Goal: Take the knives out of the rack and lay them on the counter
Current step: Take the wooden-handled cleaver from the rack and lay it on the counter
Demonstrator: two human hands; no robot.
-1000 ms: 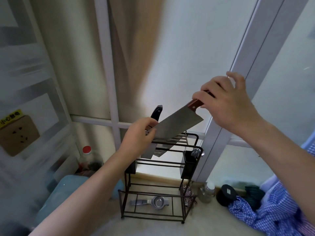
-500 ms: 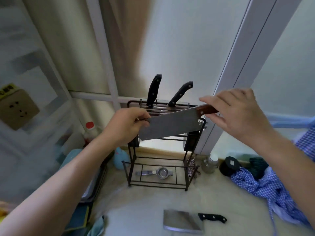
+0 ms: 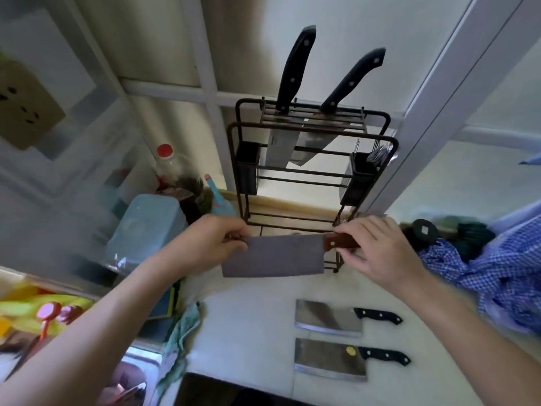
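**Third cleaver held over the table, two knives left in the rack**

The wood-handled cleaver point(image 3: 273, 256) hung level in the air in front of the lower part of the rack point(image 3: 311, 183), above the pale table point(image 3: 248, 326). The right hand point(image 3: 377, 253) pinched its reddish handle between thumb and fingers; the left hand point(image 3: 210, 244) pinched the far end of the blade near the spine. Broad and rigid, the steel blade probably weighed most of the load, so the handle was the safe hold, with any second grip kept to the spine and off the lower edge. The flat metal likely slid easily in the fingers.

Two black-handled cleavers already lay flat on the table, the upper cleaver point(image 3: 329, 317) and the lower cleaver point(image 3: 330, 358), handles to the right, well apart from each other.

The wire rack held two black-handled knives, the left knife point(image 3: 289, 92) and the right knife point(image 3: 345, 86), blades down through its top slots. Its right side cup point(image 3: 361, 177) held thin metal utensils, too small to identify; what the left side cup point(image 3: 248, 168) held could not be told.
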